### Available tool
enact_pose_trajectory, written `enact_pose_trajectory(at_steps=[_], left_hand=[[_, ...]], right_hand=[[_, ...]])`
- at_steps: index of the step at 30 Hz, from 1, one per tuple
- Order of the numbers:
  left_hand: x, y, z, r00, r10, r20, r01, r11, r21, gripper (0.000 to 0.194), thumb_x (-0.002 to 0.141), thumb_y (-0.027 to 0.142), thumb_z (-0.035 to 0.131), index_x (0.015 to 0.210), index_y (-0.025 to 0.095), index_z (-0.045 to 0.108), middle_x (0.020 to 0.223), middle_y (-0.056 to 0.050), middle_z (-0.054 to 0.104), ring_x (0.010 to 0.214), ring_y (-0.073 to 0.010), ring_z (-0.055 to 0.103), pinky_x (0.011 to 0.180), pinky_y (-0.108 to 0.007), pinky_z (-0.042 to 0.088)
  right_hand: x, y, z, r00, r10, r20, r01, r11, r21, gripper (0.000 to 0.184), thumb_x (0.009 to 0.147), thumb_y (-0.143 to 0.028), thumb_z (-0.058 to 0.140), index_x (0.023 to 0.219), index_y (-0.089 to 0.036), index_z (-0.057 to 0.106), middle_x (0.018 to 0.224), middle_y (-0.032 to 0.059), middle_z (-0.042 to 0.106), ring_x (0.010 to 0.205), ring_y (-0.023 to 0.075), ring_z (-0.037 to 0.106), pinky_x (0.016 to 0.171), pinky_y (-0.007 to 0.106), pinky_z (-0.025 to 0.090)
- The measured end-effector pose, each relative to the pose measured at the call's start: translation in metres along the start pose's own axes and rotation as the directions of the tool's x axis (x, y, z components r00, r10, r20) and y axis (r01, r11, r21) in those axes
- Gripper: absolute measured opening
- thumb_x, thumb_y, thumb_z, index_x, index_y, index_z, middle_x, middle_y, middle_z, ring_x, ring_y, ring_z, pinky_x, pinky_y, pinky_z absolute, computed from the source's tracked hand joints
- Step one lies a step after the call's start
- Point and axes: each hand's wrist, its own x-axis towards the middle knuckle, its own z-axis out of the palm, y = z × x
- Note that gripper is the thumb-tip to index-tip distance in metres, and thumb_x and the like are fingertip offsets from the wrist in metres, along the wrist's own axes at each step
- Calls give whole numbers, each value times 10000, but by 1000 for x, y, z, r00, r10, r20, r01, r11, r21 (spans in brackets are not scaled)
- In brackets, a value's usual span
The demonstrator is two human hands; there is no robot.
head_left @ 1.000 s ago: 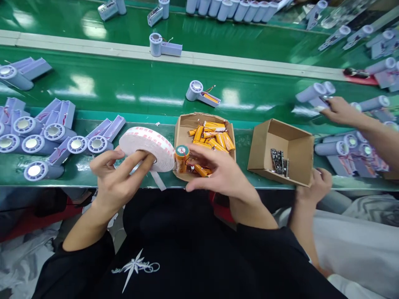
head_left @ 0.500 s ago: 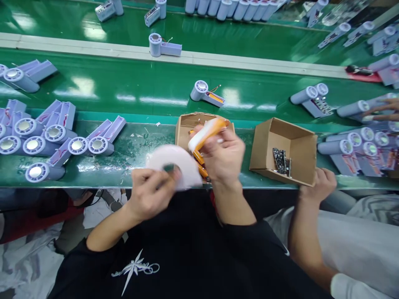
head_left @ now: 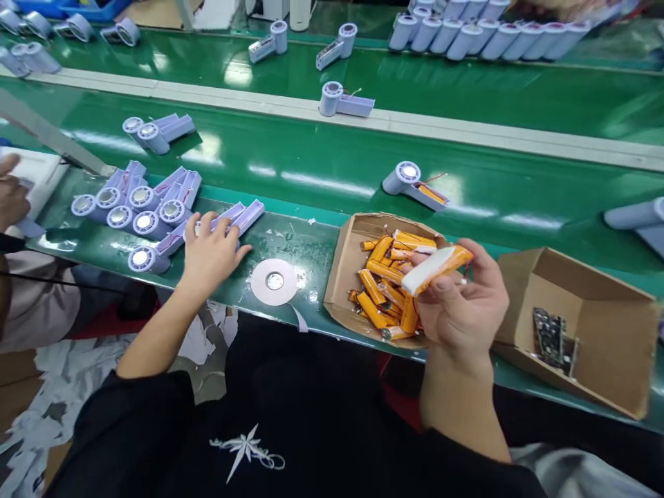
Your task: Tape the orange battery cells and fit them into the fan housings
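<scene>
Orange battery (head_left: pixel 459 257) w/ a white strip (head_left: pixel 426 271) on its face is up in the R hand (head_left: pixel 469 311), pinched btwn thumb & fingers, over the R side of a cardboard box (head_left: pixel 341 278) of more orange batteries (head_left: pixel 374 311). L hand (head_left: pixel 212 250) isn't clenched: fingers spread over the nearest lilac housings (head_left: pixel 252 218); can't tell if fingertips touch one. Tape roll (head_left: pixel 261 285) lies flat on the worktop (head_left: pixel 317 250) btwn L hand & box, tail over the front edge. Step in hand is prob. getting a housing w/ the L, battery ready in the R. Next move calls for L fingers closing round one housing only, w/o knocking its neighbour, & R fingertips off the strip.
</scene>
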Motion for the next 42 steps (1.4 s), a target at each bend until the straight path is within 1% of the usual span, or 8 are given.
enact_pose_trajectory(at_steps=[6, 10, 15, 18, 23, 28, 36, 42], left_hand=[[43, 7, 6, 942, 291, 169, -314, 941, 127, 236, 945, 47, 599, 838, 179, 762, 1035, -128, 726, 1100, -341, 676, 1102, -619, 533], [127, 44, 31, 895, 365, 256, -386, 922, 34, 270, 989, 72, 566, 984, 120, 831, 1210, -208, 726, 1228, -376, 634, 979, -503, 550], [245, 58, 74, 808, 388, 444, -353, 921, -162, 283, 889, 113, 680, 1091, 153, 874, 1273, -181, 784, 1216, -326, 683, 1029, -389, 512], [277, 42, 86, 743, 416, 525, -303, 908, -291, 247, 830, 298, 794, 1055, 263, 891, 1120, -64, 848, 1070, -260, 730, 943, -307, 513], [275, 27, 88, 790, 393, 471, -190, 887, -421, 278, 929, 355, 697, 1116, 257, 878, 1105, -40, 864, 981, -210, 745, 850, -278, 495], [268, 45, 85, 822, 316, 475, -151, 923, -353, 286, 980, 363, 681, 1145, 222, 867, 1089, -94, 855, 1037, -265, 758, 871, -314, 500], [265, 75, 98, 880, 252, 403, -126, 941, -313, 317, 1056, 285, 555, 1239, 170, 787, 1225, -169, 814, 1147, -306, 735, 929, -342, 496], [261, 85, 108, 889, 244, 387, -91, 924, -372, 313, 1044, 257, 555, 1252, 163, 769, 1262, -174, 800, 1184, -310, 718, 981, -365, 502]], right_hand=[[-17, -16, -23, 991, 88, -101, -101, 986, -136, 523, 686, -389, 1021, 1178, -422, 847, 852, 18, 862, 720, 368, 848, 748, 587, 765], [-5, -21, -15, 990, 20, -140, -56, 964, -260, 521, 640, -440, 1029, 1123, -522, 849, 854, 22, 861, 803, 427, 845, 729, 540, 758], [69, -14, 27, 958, -285, 43, 288, 938, -193, 529, 716, -353, 1007, 1196, -359, 787, 1000, 8, 874, 923, 324, 874, 810, 483, 767], [130, 5, 55, 943, -186, 275, 264, 923, -279, 535, 799, -411, 921, 1280, -304, 712, 1051, 28, 868, 972, 267, 863, 890, 443, 734], [198, 59, 97, 802, 157, 577, 211, 828, -519, 570, 867, -348, 770, 1396, -167, 656, 1111, 103, 872, 1026, 248, 843, 981, 405, 657], [206, 84, 109, 675, 298, 675, 383, 640, -666, 517, 986, -260, 659, 1488, -145, 614, 1196, 126, 860, 1115, 228, 815, 1022, 342, 582], [199, 71, 111, 631, 500, 593, 608, 156, -779, 520, 1059, -386, 629, 1550, -216, 623, 1198, 161, 839, 1062, 324, 778, 938, 366, 547], [204, 75, 131, 527, 655, 542, 735, -30, -678, 532, 1059, -522, 576, 1482, -231, 714, 1303, 215, 799, 1139, 398, 765, 912, 446, 560]])
